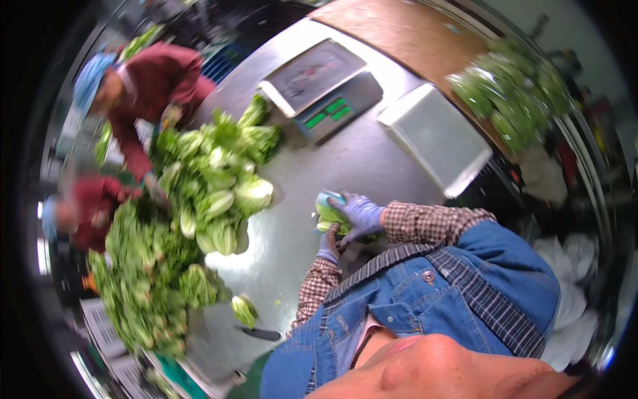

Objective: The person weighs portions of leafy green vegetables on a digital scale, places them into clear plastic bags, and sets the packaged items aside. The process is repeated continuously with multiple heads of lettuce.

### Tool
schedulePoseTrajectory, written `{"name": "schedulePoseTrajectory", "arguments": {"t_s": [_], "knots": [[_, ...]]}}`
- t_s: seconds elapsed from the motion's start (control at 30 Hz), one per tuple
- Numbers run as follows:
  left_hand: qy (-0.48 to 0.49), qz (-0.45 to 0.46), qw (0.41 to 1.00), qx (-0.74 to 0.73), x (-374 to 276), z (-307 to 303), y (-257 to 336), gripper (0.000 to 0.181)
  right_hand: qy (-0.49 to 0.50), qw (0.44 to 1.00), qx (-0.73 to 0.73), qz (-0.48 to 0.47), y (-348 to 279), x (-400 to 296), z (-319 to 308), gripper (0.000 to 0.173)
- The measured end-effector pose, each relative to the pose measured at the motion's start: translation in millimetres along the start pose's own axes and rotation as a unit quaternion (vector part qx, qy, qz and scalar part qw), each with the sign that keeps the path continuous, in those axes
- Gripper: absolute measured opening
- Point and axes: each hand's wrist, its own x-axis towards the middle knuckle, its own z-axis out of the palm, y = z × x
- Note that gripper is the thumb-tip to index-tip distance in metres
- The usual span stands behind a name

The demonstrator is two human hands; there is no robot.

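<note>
Both gloved hands meet at a small head of leafy green lettuce (329,215) over the steel table (284,239). Around its upper end is a light-blue band or wrap (329,197); its exact kind is unclear. My right hand (362,214), in a lavender glove, grips the lettuce from the right side. From below, my left hand (331,245) has its fingers at the lower end, partly behind the leaves; how firmly they hold is not plain. Near the table's front edge lie a small lettuce piece (243,310) and a knife with a dark handle (260,333).
Piles of pale lettuce heads (219,194) and leafy greens (144,279) cover the left side. A scale (324,114) stands at the back, beside a shallow light-coloured box (438,137). Bagged greens (513,95) sit at right. Two co-workers in red work across the piles.
</note>
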Motion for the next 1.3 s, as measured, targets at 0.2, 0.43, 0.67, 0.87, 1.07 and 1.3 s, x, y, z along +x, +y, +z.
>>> {"name": "schedulePoseTrajectory", "arguments": {"t_s": [0.2, 0.43, 0.67, 0.87, 1.07, 1.3], "knots": [[-0.009, -0.022, 1.0, 0.012, -3.6, 15.9, 12.0, 0.028, -0.029, 0.99, -0.045, 0.131, -17.6, 4.8, 0.0, 0.105], [-0.086, 0.052, 0.985, 0.142, -24.9, 42.6, 33.8, 0.042, 0.05, 0.967, 0.152, 0.197, 11.0, -13.3, -28.1, 0.096], [-0.07, 0.3, 0.905, 0.295, -17.6, 161.5, 22.3, 0.038, 0.251, 0.889, 0.303, 0.234, 140.2, -169.2, -74.2, 0.106], [-0.2, 0.435, 0.801, 0.36, 28.4, 296.2, -36.0, 0.024, 0.229, 0.858, 0.265, 0.376, 188.8, -334.3, -93.1, 0.113], [-0.047, 0.502, 0.493, 0.71, 62.4, 397.6, -77.5, 0.03, 0.215, 0.856, 0.248, 0.4, 217.0, -382.0, -95.1, 0.116], [-0.055, 0.493, 0.548, 0.674, 102.6, 389.7, -73.5, 0.019, 0.189, 0.87, 0.267, 0.369, 234.5, -397.4, -111.2, 0.116]]}}
